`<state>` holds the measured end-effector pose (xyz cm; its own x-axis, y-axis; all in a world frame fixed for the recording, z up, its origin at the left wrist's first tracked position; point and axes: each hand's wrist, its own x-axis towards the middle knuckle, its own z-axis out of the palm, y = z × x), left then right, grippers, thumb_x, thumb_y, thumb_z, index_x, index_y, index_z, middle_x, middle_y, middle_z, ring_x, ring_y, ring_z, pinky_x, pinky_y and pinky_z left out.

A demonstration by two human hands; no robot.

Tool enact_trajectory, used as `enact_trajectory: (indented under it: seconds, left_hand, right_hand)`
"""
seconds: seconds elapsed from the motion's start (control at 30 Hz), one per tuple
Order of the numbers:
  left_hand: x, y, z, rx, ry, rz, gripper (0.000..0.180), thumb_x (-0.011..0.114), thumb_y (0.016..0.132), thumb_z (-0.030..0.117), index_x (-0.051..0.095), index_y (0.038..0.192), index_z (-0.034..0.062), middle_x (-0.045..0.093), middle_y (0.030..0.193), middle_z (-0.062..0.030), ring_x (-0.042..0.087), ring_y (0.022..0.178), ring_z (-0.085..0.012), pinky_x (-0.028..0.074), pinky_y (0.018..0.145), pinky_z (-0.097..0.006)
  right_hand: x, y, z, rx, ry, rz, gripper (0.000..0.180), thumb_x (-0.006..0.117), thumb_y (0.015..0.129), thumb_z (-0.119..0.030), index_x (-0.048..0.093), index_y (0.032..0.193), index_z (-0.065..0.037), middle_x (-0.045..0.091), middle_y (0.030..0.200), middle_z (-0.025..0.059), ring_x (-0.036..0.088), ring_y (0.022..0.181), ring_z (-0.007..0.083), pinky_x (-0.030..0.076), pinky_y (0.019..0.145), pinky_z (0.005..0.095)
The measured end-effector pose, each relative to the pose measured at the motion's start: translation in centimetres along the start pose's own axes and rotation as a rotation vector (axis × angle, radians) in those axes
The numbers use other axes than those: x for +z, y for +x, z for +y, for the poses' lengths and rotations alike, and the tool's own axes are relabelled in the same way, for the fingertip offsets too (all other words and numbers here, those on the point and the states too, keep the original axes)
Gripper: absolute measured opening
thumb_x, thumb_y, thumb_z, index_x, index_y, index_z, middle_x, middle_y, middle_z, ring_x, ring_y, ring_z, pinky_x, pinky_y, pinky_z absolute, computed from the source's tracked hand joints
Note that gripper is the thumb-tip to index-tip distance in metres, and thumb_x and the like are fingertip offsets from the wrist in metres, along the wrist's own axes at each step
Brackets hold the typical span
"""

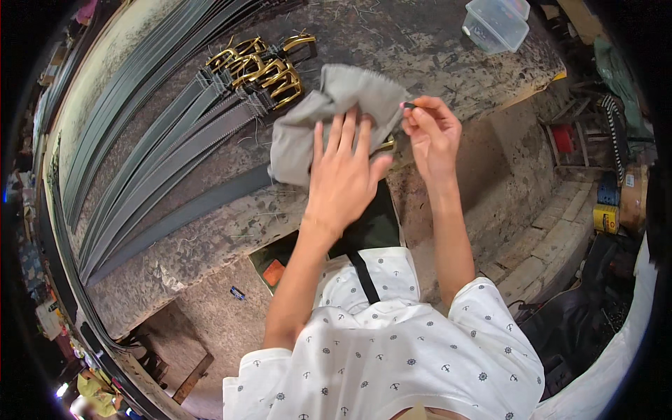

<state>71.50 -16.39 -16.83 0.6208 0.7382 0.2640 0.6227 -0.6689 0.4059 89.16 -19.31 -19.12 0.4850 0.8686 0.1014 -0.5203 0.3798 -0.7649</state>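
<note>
Grey cloth (294, 147) under left hand (341, 183)

This hand lies flat, gripping nothing, maybe to steady it over a belt (224, 197); right of the cloth, the right hand (434, 136) pinches a small dark piece (410, 106); beyond the cloth leftward, buckled belts (210, 126) lie aligned, perhaps for order

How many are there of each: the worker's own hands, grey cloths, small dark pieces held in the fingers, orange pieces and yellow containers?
Hands: 2, left hand and right hand
Grey cloth: 1
Small dark piece in the right hand: 1
Orange piece: 1
Yellow container: 1
Total: 6
</note>
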Motion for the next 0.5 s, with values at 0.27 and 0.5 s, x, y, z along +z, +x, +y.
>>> enact_trajectory:
  seconds: [0.27,0.5]
  left_hand:
    - [-0.3,6.1,-5.7,0.064,-0.359,0.017,0.026,0.061,0.096,0.019,0.067,0.112,-0.001,0.061,0.13,-0.0168,0.053,0.123,-0.0381,0.042,0.103,-0.043]
    - [-3.7,-4.0,-5.6,-0.137,0.03,0.184,0.028,0.07,0.089,0.014,0.068,0.115,0.0021,0.06,0.122,-0.0138,0.054,0.112,-0.0347,0.041,0.1,-0.044]
  right_hand:
    - [-3.3,-1.2,-3.3,-0.222,-0.931,0.213,0.013,0.07,0.088,0.005,0.072,0.101,0.004,0.074,0.098,0.0094,0.07,0.086,0.0169,0.056,0.075,0.0284]
    - [-5.0,-3.5,-4.9,-0.77,-1.379,-0.061,0.02,0.073,0.079,0.011,0.073,0.097,0.003,0.074,0.095,0.0135,0.071,0.087,0.0265,0.057,0.075,0.0329]
